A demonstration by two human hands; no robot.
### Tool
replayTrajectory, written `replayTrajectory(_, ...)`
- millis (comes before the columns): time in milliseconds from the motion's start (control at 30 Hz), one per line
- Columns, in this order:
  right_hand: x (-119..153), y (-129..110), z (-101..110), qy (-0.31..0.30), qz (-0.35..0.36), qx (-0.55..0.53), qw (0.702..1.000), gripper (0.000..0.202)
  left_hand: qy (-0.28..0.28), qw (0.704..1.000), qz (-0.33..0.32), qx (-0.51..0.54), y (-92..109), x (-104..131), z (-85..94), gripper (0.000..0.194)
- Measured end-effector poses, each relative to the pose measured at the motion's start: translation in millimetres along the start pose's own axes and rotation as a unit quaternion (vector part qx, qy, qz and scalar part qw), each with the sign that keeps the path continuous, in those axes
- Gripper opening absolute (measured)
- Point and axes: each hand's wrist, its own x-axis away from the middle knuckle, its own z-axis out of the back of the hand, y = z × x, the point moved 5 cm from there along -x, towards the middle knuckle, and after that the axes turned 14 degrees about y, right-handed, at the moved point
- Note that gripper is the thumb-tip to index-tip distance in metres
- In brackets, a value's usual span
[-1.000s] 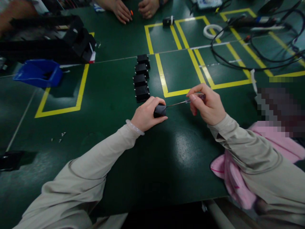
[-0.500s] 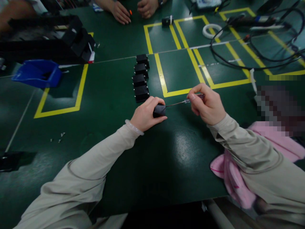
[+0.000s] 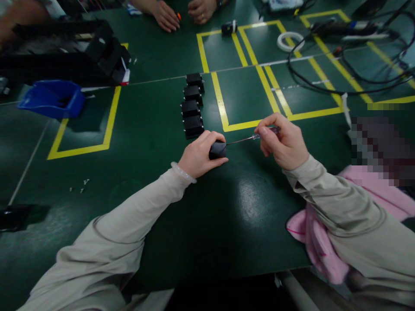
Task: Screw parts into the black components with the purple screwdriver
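Observation:
My left hand (image 3: 201, 154) is closed around a small black block-shaped part (image 3: 218, 150), held against the green table (image 3: 207, 224). In my right hand (image 3: 285, 140) is a screwdriver (image 3: 256, 136) with a clear handle, gripped between thumb and fingers. Its thin shaft points left, and the tip meets the right end of the black part; the exact contact point is too small to make out. Just beyond my left hand, several similar black blocks (image 3: 193, 125) stand in a row, with small shiny bits on their sides. A few loose screws (image 3: 82, 190) lie to the left.
A blue bin (image 3: 53, 99) and black trays (image 3: 103, 56) stand at the left. Another person's hands (image 3: 167, 16) rest across the table. Black cables (image 3: 292, 73), a white tape ring (image 3: 291, 42) and a black cylinder (image 3: 229, 27) lie beyond; pink cloth (image 3: 319, 246) lies by my right forearm.
The view has shifted very slightly. Both hands keep their hold, and the screwdriver stays against the black part with no clear movement.

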Motion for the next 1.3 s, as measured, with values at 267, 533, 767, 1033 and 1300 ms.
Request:
replayTrajectory(267, 0.1, -0.1, 0.4, -0.001, -0.016, -0.001, 1.000, 0.028, -0.005, 1.000, 0.007, 0.003, 0.5, -0.1, 0.4, 0.041)
replayTrajectory(533, -0.6, -0.1, 1.0, 0.002, -0.024, -0.007, 1.000, 0.030, -0.003, 1.000, 0.009, 0.007, 0.1, 0.0, 0.4, 0.040)
replayTrajectory(767, -0.5, 3.3, 0.2, -0.010, -0.038, -0.009, 0.999, 0.035, 0.000, 1.000, 0.008, 0.010, 0.3, 0.4, 0.9, 0.040)
replayTrajectory(1033, -1.4, 1.8, 0.2, 0.000, -0.027, -0.012, 1.000, 0.032, -0.003, 1.000, 0.009, 0.011, 0.3, 0.3, 0.6, 0.041)
replayTrajectory(1300, -1.3, 0.5, 1.0, 0.001, -0.023, -0.008, 1.000, 0.029, -0.001, 1.000, 0.006, 0.009, -0.2, 0.4, 0.5, 0.040)
